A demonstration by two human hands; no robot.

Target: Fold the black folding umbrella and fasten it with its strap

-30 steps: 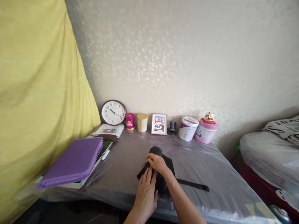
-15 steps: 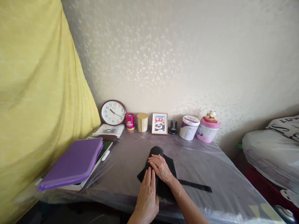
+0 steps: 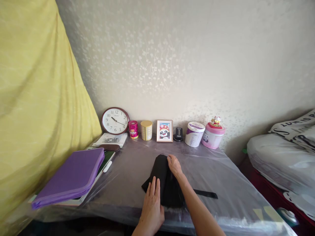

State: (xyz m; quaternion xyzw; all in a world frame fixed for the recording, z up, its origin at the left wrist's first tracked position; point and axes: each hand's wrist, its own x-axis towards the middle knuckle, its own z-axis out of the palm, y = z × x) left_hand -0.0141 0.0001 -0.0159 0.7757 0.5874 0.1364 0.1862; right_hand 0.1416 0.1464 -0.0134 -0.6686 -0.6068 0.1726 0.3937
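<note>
A soft-looking black bundle (image 3: 157, 168) lies on the plastic-covered table (image 3: 204, 164), near its middle, with its long side running from near to far and a loose flap showing at its left. The person's left hand (image 3: 152, 205) rests on the near left part, its fingers straight and laid flat on the dark material rather than closed round it. The right hand (image 3: 175, 166) touches the far right edge with fingers bent; whether they pinch the fabric cannot be told. A flat black strap (image 3: 206, 194) reaches out to the right on the table. The bundle would probably handle as light and pliable, perhaps a little slippery, with no sign of being fragile; its layers could slide or spring loose if held at one point only. A broad hold with both palms along the rounded left part seems surest, while the strap is best taken near its free end. Along the far side stand a magenta tin (image 3: 133, 129), a yellow-lidded canister (image 3: 146, 131), a white and purple tub (image 3: 195, 135) and a pink tub (image 3: 213, 136) bearing a small figurine (image 3: 215, 121). All four look closed, so their contents cannot be told. At the left lies a purple folder (image 3: 71, 173), whose inside is hidden.
</note>
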